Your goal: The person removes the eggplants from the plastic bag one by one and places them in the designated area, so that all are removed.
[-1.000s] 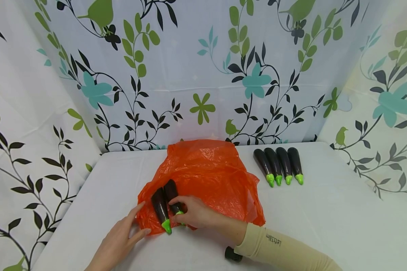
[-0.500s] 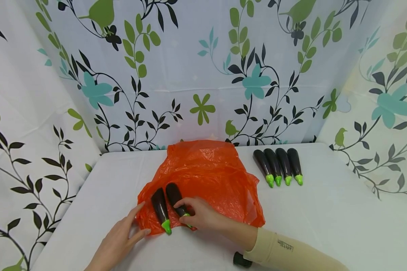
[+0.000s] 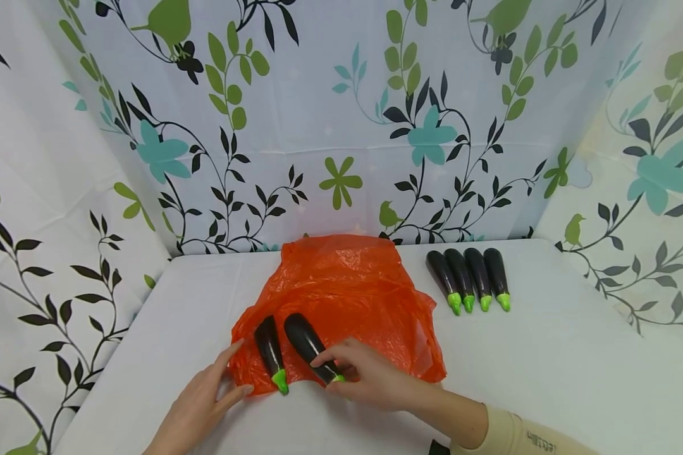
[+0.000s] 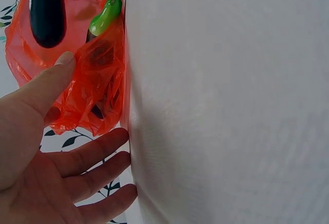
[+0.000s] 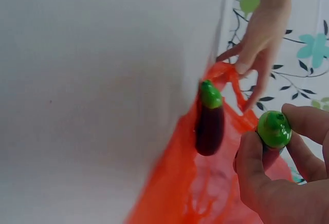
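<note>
An orange-red plastic bag [image 3: 353, 303] lies flat on the white table. One dark eggplant [image 3: 270, 351] with a green stem end rests at the bag's front left. To its right, my right hand [image 3: 370, 376] pinches a second eggplant [image 3: 304, 338] near its green end; the right wrist view shows thumb and fingers around that green cap [image 5: 274, 129]. My left hand [image 3: 196, 401] touches the bag's left edge with fingers spread, holding nothing firmly. In the left wrist view its thumb meets the orange film and part of one eggplant [image 4: 47, 13] shows above.
Several eggplants [image 3: 469, 278] lie side by side at the table's back right. A black object [image 3: 439, 448] is partly hidden by my right sleeve at the front edge. Patterned curtains [image 3: 341, 126] stand behind and beside the table [image 3: 546, 354].
My right hand has moved right and toward the front with its eggplant, widening the gap to the other one. The left hand has stayed in place.
</note>
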Available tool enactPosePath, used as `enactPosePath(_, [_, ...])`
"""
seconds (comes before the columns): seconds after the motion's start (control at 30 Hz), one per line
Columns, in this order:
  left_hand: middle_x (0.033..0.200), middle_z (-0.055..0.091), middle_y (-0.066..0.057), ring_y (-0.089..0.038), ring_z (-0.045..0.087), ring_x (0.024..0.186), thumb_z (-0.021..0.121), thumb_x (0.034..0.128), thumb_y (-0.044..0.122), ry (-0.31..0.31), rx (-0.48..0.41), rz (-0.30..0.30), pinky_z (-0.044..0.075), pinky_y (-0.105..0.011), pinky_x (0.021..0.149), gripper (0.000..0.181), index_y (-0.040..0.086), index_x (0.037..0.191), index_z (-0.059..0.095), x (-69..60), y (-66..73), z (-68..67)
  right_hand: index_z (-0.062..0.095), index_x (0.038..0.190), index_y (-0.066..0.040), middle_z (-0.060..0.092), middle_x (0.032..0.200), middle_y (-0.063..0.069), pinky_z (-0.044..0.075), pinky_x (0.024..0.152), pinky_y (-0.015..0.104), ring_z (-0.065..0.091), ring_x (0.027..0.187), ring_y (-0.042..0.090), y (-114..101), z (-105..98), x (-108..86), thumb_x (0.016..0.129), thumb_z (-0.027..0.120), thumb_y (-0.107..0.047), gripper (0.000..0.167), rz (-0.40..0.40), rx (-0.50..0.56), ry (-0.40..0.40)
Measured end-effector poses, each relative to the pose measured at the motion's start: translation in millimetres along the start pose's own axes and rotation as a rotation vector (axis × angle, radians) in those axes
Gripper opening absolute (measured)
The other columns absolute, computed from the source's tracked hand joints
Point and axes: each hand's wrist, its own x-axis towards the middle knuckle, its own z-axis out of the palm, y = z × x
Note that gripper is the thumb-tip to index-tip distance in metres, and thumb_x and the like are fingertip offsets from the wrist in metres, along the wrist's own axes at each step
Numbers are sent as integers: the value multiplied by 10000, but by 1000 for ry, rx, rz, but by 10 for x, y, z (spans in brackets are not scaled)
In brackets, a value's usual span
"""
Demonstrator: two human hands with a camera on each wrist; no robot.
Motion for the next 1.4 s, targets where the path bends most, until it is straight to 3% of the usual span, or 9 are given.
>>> enactPosePath(0.13, [1129,617,-59,-285,580,1038,765,812,437,-6,-2,-9,509,-575,883,837,145,1477,348,1,6,-2,644,1191,-333,507,1188,-10,537,861,250,586,1028,125,-86,-123,-237,914,711,-191,319,-31,30,4])
enactPosePath(0.4, [1137,620,-64,-293,585,1041,764,818,425,-3,5,-4,515,-575,873,827,150,1477,348,-8,14,-9,631,1230,-297,524,1211,16,521,908,255,590,1070,189,-259,-382,-597,931,692,-227,313,-138,22,131])
enactPosePath(0.63, [1143,619,-68,-294,584,1047,759,823,432,-1,12,-4,514,-574,876,823,153,1478,345,-10,17,-5,614,1250,-263,546,1246,-16,540,903,290,609,1054,193,-301,-526,-794,923,701,-198,345,-235,-10,245])
enactPosePath(0.93, [1148,619,-74,-304,584,1051,758,826,427,0,9,5,518,-572,864,818,155,1476,343,-11,15,-1,627,1226,-212,549,1257,13,540,887,259,621,1045,178,-272,-723,-1017,919,688,-88,337,-260,-42,417])
enactPosePath(1.13, [1189,617,-94,-318,582,1071,750,833,430,-3,7,10,517,-576,866,815,169,1482,331,-21,7,4,605,1253,-214,541,1264,-28,529,877,213,616,1022,141,-134,-841,-1150,898,711,-81,394,-191,-132,512])
enactPosePath(1.4, [1154,624,-85,-314,586,1054,754,829,427,7,11,28,523,-569,854,821,165,1482,332,-23,7,-3,571,1310,-225,520,1243,14,536,825,184,609,995,170,71,-1001,-1289,928,681,-126,409,-67,-192,573])
